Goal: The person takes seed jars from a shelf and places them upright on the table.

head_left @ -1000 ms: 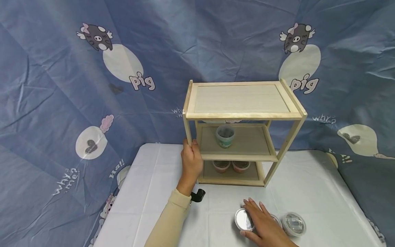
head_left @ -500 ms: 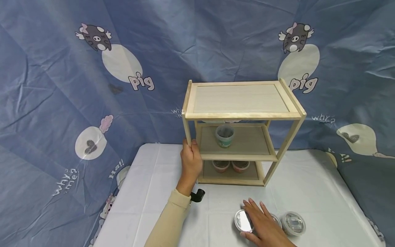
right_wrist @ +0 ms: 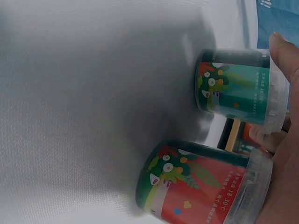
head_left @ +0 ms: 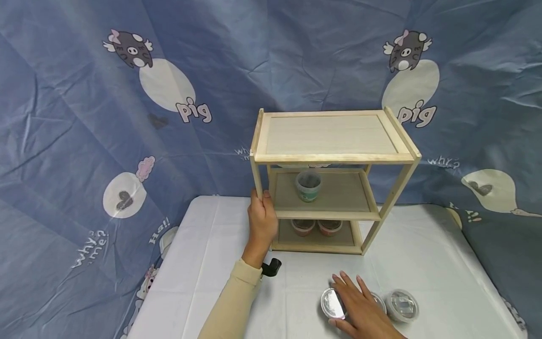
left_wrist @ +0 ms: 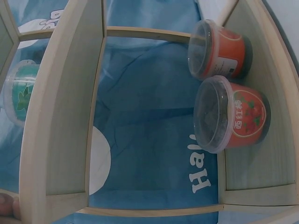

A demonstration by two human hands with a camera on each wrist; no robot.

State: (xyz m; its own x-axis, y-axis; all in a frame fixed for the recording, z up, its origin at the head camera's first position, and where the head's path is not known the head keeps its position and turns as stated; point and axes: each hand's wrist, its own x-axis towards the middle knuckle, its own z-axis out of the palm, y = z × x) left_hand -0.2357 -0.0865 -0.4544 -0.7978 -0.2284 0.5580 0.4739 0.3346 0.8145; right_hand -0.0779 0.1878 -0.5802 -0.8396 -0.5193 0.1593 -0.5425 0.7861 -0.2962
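My left hand [head_left: 262,219] grips the left front post of a small wooden shelf [head_left: 332,134]; its fingertips [left_wrist: 7,205] show at the corner of the left wrist view. At the front right, my right hand [head_left: 366,310] lies spread over lidded plastic tubs. A green-labelled tub [right_wrist: 233,88] sits between its thumb and fingers, which touch the clear lid. Beside it is a red-labelled tub [right_wrist: 201,186], mostly covered by the palm in the head view. To the right stands a third lidded tub [head_left: 402,306].
One green tub [head_left: 308,188] stands on the middle shelf board. Two red tubs with tomato pictures, one on the left [head_left: 303,228] and one on the right [head_left: 330,228], share the bottom board. Behind the white-covered table [head_left: 220,263] hangs a blue pig-print cloth [head_left: 237,56].
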